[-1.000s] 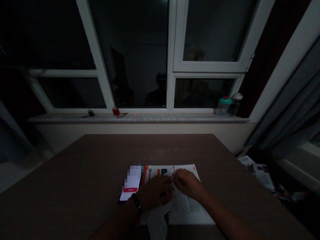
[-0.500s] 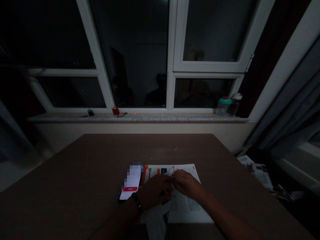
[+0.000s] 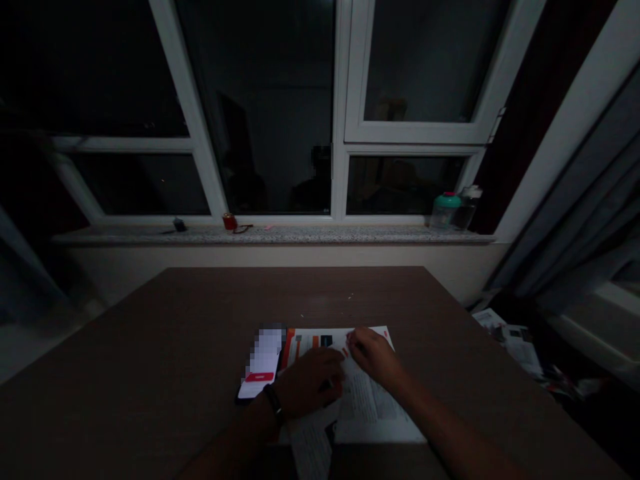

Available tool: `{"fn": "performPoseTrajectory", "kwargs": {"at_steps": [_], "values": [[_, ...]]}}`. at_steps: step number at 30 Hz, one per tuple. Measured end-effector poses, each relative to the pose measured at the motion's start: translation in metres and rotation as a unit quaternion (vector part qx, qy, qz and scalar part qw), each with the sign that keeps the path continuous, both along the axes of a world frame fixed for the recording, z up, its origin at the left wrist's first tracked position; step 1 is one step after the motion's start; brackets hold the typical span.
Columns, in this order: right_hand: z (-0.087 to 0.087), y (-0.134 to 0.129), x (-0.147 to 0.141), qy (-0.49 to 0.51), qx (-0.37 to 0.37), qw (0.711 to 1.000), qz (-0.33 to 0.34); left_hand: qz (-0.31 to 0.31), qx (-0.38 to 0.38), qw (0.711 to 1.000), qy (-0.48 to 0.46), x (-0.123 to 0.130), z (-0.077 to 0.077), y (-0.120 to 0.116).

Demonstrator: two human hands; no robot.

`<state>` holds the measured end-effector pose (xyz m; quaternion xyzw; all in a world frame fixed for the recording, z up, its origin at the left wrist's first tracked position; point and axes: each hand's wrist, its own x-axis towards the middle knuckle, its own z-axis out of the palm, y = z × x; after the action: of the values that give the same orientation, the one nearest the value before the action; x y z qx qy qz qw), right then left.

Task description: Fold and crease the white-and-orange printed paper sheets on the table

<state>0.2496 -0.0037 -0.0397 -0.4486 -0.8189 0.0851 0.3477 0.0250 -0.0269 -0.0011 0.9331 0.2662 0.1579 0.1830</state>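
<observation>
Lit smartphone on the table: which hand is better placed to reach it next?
Likely the left hand: it is nearer the lit smartphone. The right hand is farther off, over the printed pages, with the left hand between it and the smartphone.

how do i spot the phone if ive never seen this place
Below the big window is a brown table, with printed pages near the wearer's side. The phone lies just left of those pages, beside the left hand with the dark wristband. Unlike the unlit pages, its screen glows pale, with a red bar across the lower part.
</observation>
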Motion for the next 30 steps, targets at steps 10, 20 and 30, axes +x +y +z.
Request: {"fn": "performPoseTrajectory", "kwargs": {"at_steps": [10,20,30], "values": [[0.004,-0.007,0.004,0.006,-0.002,1.000,0.002,-0.001,0.011,1.000,0.008,-0.003,-0.012,0.004],[0.006,-0.011,0.001,-0.011,-0.012,0.997,0.070,-0.007,0.007,1.000,-0.001,-0.003,-0.003,0.006],[0.005,-0.015,-0.001,-0.021,0.003,0.993,0.113,-0.009,0.001,1.000,0.001,-0.003,0.000,0.005]]}}
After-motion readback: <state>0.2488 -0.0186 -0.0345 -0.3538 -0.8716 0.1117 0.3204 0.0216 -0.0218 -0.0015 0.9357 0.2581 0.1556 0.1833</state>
